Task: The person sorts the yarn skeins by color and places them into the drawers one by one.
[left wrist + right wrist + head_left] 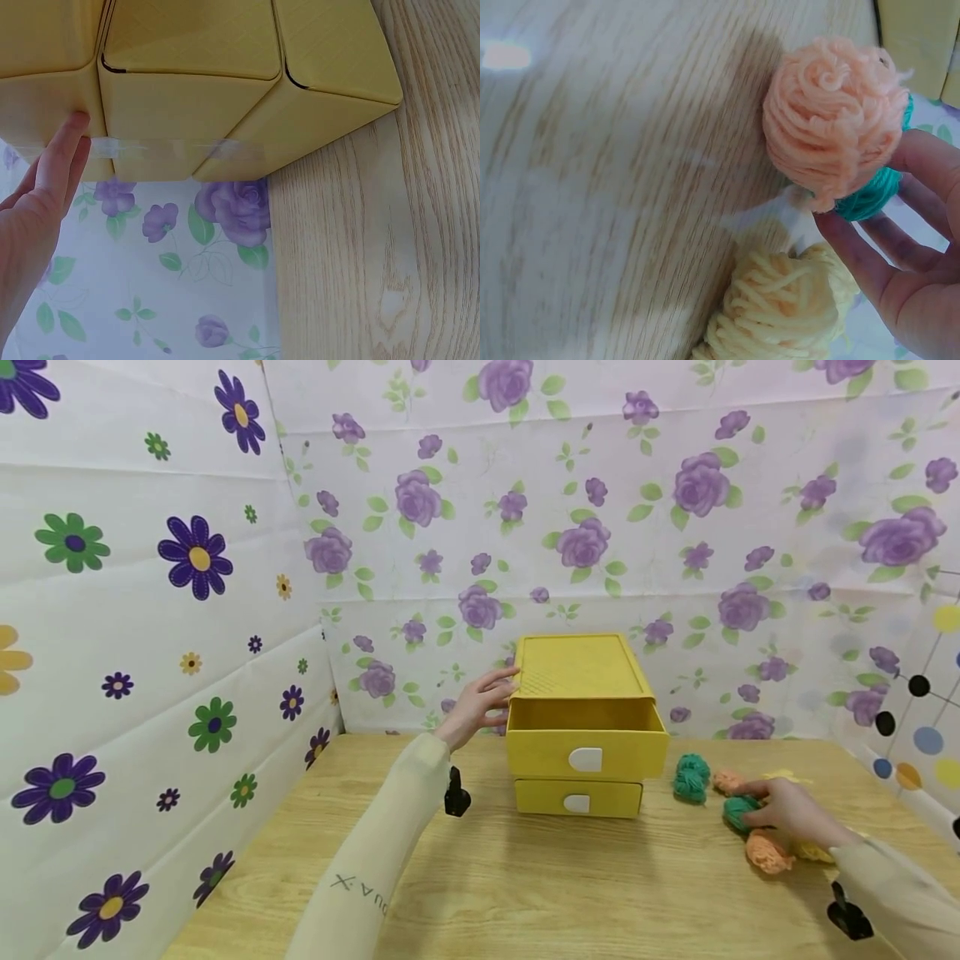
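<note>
A yellow drawer box [581,664] stands on the table, its upper drawer [543,753] pulled out and its lower drawer [540,798] closed. My left hand [480,703] rests straight fingertips against the box's left side; the left wrist view shows a fingertip touching the yellow wall [45,105]. On the right, my right hand [795,810] grips a green yarn ball [738,814] between thumb and fingers. A peach yarn ball [832,120] lies close before those fingers and partly hides the green one [870,196] in the right wrist view.
Another green yarn ball [691,778] lies beside the box, near a second peach ball [726,782]. Pale yellow yarn [772,311] sits beside the right hand, partly covered in the head view. Flowered cloth [450,568] hangs behind the wooden table [585,893].
</note>
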Demonstrator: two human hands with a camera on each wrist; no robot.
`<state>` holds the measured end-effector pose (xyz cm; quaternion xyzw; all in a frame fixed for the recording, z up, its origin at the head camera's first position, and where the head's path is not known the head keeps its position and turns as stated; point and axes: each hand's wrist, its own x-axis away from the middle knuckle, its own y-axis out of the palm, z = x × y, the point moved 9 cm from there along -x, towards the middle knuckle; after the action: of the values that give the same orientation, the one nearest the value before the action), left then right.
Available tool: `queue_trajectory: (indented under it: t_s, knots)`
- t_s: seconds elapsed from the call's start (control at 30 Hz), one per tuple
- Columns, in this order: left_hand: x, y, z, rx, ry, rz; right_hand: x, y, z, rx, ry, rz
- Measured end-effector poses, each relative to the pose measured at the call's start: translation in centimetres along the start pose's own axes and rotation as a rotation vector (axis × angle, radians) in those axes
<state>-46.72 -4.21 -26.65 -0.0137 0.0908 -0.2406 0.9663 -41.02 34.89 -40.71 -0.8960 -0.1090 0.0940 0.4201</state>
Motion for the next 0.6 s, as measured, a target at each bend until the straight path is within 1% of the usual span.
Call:
queue_trajectory:
  t_s: [0.17, 0.23, 0.3, 0.4, 0.47, 0.5, 0.6]
  knots:
    - [0.0, 0.0, 0.1, -0.009, 0.002, 0.004, 0.2, -0.7, -0.3, 0.006, 0.014, 0.03]
    - [0.0, 0.0, 0.0, -0.005, 0.001, -0.001, 0.3, -1.2, -0.8, 0.017, -0.005, 0.055]
    - [-0.2, -0.1, -0.1, 0.001, 0.002, 0.002, 0.4, -1.8, -1.5, 0.039, -0.043, 0.088]
    - [-0.6, -0.6, -0.7, 0.009, 0.004, 0.03, 0.6, -2.6, -2.6, 0.063, -0.078, 0.128]
    - [-0.9, -0.9, -1.1, 0.007, 0.008, 0.058, 0.6, -3.1, -3.2, 0.045, -0.086, 0.139]
    - [-1.1, -1.1, -1.3, 0.004, 0.011, 0.068, 0.7, -3.2, -3.4, 0.023, -0.078, 0.137]
    - [-1.3, -1.2, -1.7, 0.005, 0.011, 0.082, 0.7, -3.7, -4.0, -0.032, -0.084, 0.131]
